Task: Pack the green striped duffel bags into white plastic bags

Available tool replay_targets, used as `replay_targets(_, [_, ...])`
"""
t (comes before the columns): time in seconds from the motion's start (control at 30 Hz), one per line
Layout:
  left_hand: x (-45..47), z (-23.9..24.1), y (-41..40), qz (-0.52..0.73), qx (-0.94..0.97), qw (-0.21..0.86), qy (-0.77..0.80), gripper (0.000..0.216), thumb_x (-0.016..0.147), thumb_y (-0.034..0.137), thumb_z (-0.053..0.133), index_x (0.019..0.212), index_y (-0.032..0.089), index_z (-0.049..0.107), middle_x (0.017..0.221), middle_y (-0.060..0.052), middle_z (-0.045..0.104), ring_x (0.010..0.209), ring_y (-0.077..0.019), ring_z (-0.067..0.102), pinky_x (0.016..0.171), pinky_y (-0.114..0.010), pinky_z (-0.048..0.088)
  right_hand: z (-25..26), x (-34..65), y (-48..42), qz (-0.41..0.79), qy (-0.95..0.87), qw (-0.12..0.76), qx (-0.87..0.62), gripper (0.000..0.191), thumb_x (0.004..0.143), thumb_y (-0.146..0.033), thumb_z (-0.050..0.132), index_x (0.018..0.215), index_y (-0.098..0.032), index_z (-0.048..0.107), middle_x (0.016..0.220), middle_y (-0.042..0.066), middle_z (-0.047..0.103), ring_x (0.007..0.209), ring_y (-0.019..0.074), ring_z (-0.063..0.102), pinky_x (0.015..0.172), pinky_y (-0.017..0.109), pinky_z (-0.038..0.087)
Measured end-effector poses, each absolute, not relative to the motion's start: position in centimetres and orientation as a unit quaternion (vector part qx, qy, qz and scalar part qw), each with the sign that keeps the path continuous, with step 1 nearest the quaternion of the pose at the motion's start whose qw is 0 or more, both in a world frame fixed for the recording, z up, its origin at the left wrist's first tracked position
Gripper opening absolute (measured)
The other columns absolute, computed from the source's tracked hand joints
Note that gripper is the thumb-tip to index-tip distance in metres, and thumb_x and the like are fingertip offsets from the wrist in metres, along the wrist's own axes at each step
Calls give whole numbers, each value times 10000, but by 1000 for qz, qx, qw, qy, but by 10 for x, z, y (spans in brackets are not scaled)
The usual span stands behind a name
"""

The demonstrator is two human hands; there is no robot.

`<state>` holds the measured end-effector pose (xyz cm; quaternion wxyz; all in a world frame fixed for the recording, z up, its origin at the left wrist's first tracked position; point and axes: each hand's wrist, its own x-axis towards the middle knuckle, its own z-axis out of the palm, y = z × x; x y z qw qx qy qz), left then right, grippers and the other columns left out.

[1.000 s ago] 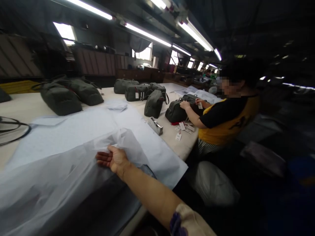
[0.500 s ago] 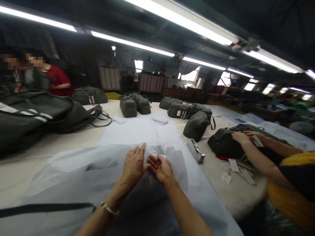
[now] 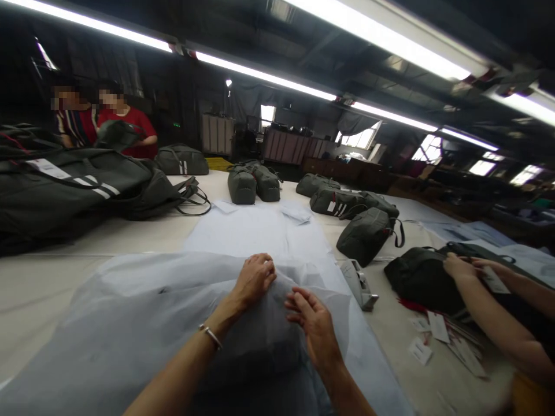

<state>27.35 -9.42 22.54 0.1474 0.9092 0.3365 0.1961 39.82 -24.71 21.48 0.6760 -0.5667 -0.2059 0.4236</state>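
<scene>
A translucent plastic bag [image 3: 143, 323] spreads over the near table, with a dark bulky item showing dimly inside it. My left hand [image 3: 256, 280], a metal bangle at its wrist, lies at the bag's upper edge, fingers curled closed on the plastic. Just right of it, my right hand [image 3: 313, 323] is beside the bag's corner, its fingers loosely bent and apart. Nothing shows in the right palm. A grey tape dispenser [image 3: 359, 284] stands on the table to the right of that hand.
Large dark green bags [image 3: 65, 185] lie at left. Smaller dark bags [image 3: 366, 234] stand farther back, beyond white sheets [image 3: 255, 228]. At right, a co-worker's hands [image 3: 462, 268] handle another bag [image 3: 416, 277] near paper tags [image 3: 439, 327]. Two people work at the far left.
My left hand has gone from flat, outstretched fingers to curled ones on the plastic. My right hand has turned and moved slightly right and down. The camera view has swung left.
</scene>
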Motion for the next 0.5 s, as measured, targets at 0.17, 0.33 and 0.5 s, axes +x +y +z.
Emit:
replay_targets(0.17, [279, 210, -88, 185, 924, 175, 286, 137, 950, 243, 463, 935, 195, 590, 966, -62, 682, 963, -230, 624, 964, -396, 454, 192, 455, -306, 32, -265, 613, -744, 677, 646, -612, 763, 1157, -192, 621, 1221, 125, 643, 1077, 308, 594, 980, 475, 455])
replay_targets(0.33, [276, 197, -89, 232, 898, 225, 298, 159, 952, 267, 425, 1001, 203, 563, 1112, -87, 680, 1026, -235, 634, 926, -389, 503, 173, 495, -306, 326, -218, 631, -669, 914, 625, -702, 742, 1342, -188, 504, 1307, 163, 609, 1196, 359, 566, 968, 476, 477])
replay_targets(0.5, [272, 196, -90, 241, 891, 243, 298, 177, 959, 314, 430, 965, 223, 582, 1184, -72, 686, 1130, -240, 630, 990, -399, 503, 196, 516, -257, 400, -239, 639, -612, 707, 788, -770, 510, 1182, -192, 616, 1182, 123, 677, 1082, 287, 632, 868, 395, 514])
